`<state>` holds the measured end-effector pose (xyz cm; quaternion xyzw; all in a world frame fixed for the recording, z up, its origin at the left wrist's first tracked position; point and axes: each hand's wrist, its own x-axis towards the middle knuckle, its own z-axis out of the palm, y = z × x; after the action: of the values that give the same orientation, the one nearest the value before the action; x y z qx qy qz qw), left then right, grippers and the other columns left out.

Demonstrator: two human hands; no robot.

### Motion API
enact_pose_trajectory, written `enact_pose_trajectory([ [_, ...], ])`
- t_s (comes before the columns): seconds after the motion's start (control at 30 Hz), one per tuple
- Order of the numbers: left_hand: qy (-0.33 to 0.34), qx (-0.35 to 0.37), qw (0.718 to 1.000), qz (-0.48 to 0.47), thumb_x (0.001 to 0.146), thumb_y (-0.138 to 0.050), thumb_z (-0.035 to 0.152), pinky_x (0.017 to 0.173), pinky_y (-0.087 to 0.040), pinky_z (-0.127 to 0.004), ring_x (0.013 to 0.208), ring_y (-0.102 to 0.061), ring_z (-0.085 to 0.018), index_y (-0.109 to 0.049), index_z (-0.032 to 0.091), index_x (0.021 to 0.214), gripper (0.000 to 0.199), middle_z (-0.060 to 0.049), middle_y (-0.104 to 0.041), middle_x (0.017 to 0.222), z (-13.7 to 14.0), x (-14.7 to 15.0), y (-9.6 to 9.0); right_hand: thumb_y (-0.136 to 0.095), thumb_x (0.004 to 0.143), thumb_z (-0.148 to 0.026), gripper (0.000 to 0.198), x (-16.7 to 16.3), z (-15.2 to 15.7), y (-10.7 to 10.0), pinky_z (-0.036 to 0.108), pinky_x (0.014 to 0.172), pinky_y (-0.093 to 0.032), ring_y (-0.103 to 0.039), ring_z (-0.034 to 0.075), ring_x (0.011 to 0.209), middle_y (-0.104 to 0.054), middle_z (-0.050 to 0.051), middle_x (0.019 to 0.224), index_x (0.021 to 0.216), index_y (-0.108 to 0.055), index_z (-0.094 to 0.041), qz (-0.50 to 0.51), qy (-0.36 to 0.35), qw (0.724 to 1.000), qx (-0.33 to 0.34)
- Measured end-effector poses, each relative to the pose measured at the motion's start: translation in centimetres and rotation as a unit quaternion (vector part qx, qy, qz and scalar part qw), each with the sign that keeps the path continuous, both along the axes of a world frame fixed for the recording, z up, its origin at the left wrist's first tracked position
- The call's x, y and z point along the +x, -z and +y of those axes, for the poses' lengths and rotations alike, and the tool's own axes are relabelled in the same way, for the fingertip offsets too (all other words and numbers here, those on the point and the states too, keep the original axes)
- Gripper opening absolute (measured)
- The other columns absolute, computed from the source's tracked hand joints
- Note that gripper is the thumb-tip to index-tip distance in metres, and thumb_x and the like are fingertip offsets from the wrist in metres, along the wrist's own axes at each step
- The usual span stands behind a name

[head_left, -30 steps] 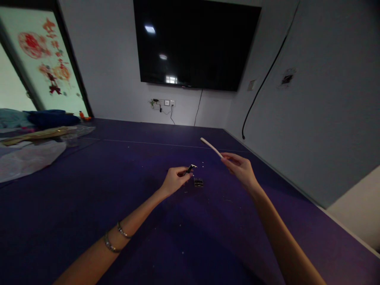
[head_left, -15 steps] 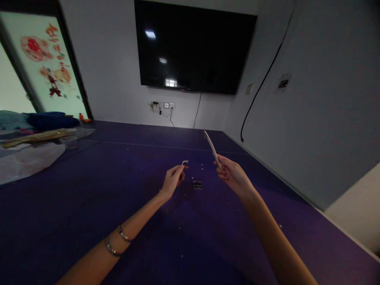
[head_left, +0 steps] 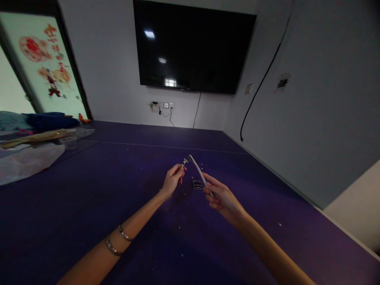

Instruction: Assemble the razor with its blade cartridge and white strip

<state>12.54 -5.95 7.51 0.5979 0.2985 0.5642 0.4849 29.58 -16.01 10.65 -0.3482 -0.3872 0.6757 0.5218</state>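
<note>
My left hand (head_left: 172, 179) is closed, pinching a small silvery piece with a wider, T-like head (head_left: 185, 161). Its exact kind is too small to make out. In the fingers of my right hand (head_left: 221, 196) is a pale toothbrush (head_left: 197, 168), tilted up and to the left. The bristle end of the brush is right at the silvery head; I cannot tell whether they touch. Below and between the hands, a small dark rectangular piece with slots (head_left: 197, 184) lies on the purple surface (head_left: 142, 237).
White specks are scattered over the purple surface. At the far left lie a dark blue cloth bundle (head_left: 50, 120), a long tan object (head_left: 38, 137) and clear plastic sheeting (head_left: 32, 160). A large television (head_left: 192, 47) hangs ahead, and a black cable (head_left: 261, 81) dangles on the right wall.
My right hand has moved left and down, bringing the toothbrush head to the silvery piece. The left hand has turned that piece slightly, so more of its head shows.
</note>
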Motion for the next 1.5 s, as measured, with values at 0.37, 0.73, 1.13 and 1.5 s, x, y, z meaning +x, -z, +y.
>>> enact_pose_trajectory([
  [0.37,0.014,0.008,1.0,0.019,0.078,-0.053,0.046,0.041,-0.028,-0.017,0.047,-0.036,-0.006,-0.055,0.016,0.082,0.03,0.005,-0.04,0.057,-0.4,0.0,0.1,-0.064,0.072,-0.027,0.05,-1.1,-1.9,0.7,0.015,0.036,-0.009,-0.022,0.002,0.041,-0.046,-0.004,0.065,0.12,-0.052,-0.026,0.01,0.06,0.998,-0.015],
  [0.73,0.016,-0.004,1.0,0.018,0.078,-0.053,0.046,0.041,-0.025,-0.018,0.044,-0.033,-0.005,-0.055,0.017,0.08,0.03,0.006,-0.039,0.055,-0.8,0.3,0.1,-0.066,0.071,-0.029,0.051,-2.6,-2.6,1.1,0.016,0.037,-0.011,-0.024,0.002,0.043,-0.044,-0.004,0.064,0.12,-0.052,-0.029,0.031,0.071,0.997,-0.03],
  [1.13,0.013,-0.004,1.0,0.012,0.078,-0.053,0.044,0.041,-0.025,-0.018,0.045,-0.034,-0.006,-0.056,0.016,0.08,0.028,0.006,-0.039,0.055,-0.7,0.4,0.4,-0.066,0.071,-0.029,0.053,-3.3,-2.7,2.1,0.015,0.037,-0.012,-0.025,0.002,0.044,-0.044,-0.004,0.065,0.121,-0.051,-0.031,0.059,0.093,0.993,-0.032],
  [1.5,0.015,-0.005,1.0,0.016,0.078,-0.053,0.044,0.041,-0.023,-0.018,0.045,-0.033,-0.006,-0.056,0.016,0.079,0.029,0.006,-0.038,0.055,-0.8,0.8,0.8,-0.068,0.07,-0.03,0.055,-3.7,-3.0,2.3,0.014,0.037,-0.011,-0.026,0.002,0.044,-0.045,-0.004,0.067,0.122,-0.051,-0.029,0.059,0.126,0.99,-0.026],
])
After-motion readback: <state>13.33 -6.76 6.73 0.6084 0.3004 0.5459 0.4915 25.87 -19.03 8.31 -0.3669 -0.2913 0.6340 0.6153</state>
